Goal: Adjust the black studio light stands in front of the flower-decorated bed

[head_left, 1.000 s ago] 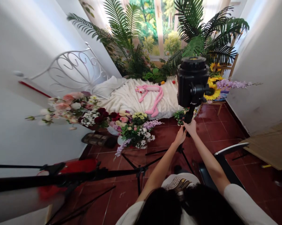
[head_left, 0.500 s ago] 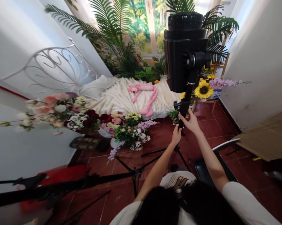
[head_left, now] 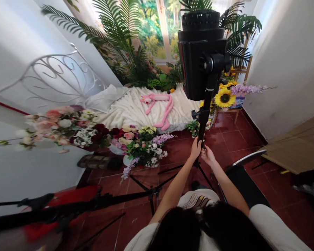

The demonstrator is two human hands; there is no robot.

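A black studio light point(head_left: 201, 66) stands before me on top of a black light stand point(head_left: 203, 122). My left hand point(head_left: 196, 149) is closed round the stand's pole below an upper clamp knob point(head_left: 195, 114). Just to the right of it, my right hand point(head_left: 208, 155) pinches a lower knob point(head_left: 203, 145) on the same pole, its fingers partly covering it. Below my hands, part of the stand's leg point(head_left: 205, 177) reaches down to the floor.
Bunches of artificial flowers point(head_left: 146, 150) stand left of the pole. Behind them, a pink plush toy point(head_left: 159, 99) lies on a cream blanket point(head_left: 120, 108). A black chair point(head_left: 247, 184) is close on my right. Another black stand point(head_left: 104, 201) crosses the lower left.
My right hand has moved down the pole from near the upper clamp to the lower knob. My left hand stays on the pole. The view has shifted slightly.
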